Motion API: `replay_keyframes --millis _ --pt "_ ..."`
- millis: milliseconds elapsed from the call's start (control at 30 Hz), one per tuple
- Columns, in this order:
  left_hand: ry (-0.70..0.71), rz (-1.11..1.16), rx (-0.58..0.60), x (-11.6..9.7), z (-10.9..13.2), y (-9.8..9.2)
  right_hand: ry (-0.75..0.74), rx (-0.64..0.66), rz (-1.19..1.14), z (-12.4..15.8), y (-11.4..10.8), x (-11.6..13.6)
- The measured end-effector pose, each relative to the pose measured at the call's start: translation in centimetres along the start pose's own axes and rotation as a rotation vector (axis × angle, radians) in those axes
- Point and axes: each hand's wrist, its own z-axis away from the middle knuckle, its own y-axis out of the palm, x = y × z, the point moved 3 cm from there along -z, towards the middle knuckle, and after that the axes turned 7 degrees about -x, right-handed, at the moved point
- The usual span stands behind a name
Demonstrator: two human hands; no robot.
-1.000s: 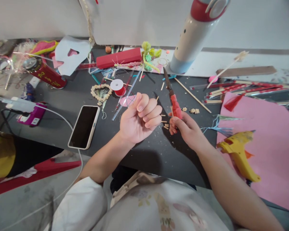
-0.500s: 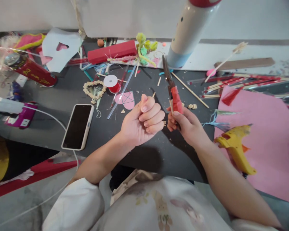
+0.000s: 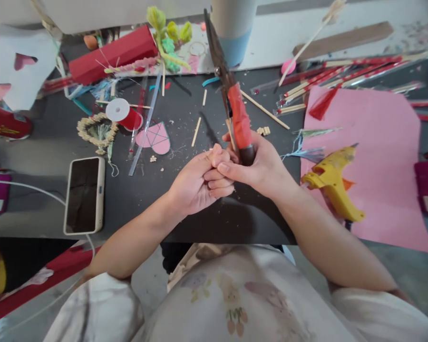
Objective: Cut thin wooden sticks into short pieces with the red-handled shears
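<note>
In front of me my left hand (image 3: 203, 183) is closed, fingertips pressed together; whatever it may hold is hidden. My right hand (image 3: 258, 166) grips scissors (image 3: 239, 116) with red-wrapped handles, blades pointing away from me. Its thumb touches the fingers of my left hand. A thin pale strip (image 3: 230, 133) shows alongside the scissors' handle. Just beyond my hands a short wooden stick (image 3: 196, 132) lies on the dark table (image 3: 185, 223). Small pale stick pieces (image 3: 263, 130) lie to the right of the scissors.
To the left are a phone (image 3: 84, 195), a heart-shaped beaded ring (image 3: 97, 135), a red thread spool (image 3: 130, 118) and a pink paper heart (image 3: 159, 138). A yellow glue gun (image 3: 337, 183) rests on pink sheet (image 3: 385, 190) at right. A tall bottle (image 3: 233, 33) stands behind.
My hands have come together, the right thumb now meeting the left fingers. The scissors moved left with my right hand. The view has shifted, so table items appear further left.
</note>
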Motion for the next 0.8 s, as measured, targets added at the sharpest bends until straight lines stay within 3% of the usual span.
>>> replay_keyframes --millis 300,800 --pt "-0.033 -0.009 -0.001 0.18 -0.08 -0.11 -0.051 0.137 0.014 -0.2 -0.19 -0.01" --pt "-0.013 -0.088 0.044 0.16 0.02 -0.36 -0.036 0.104 0.004 0.07 -0.16 -0.04"
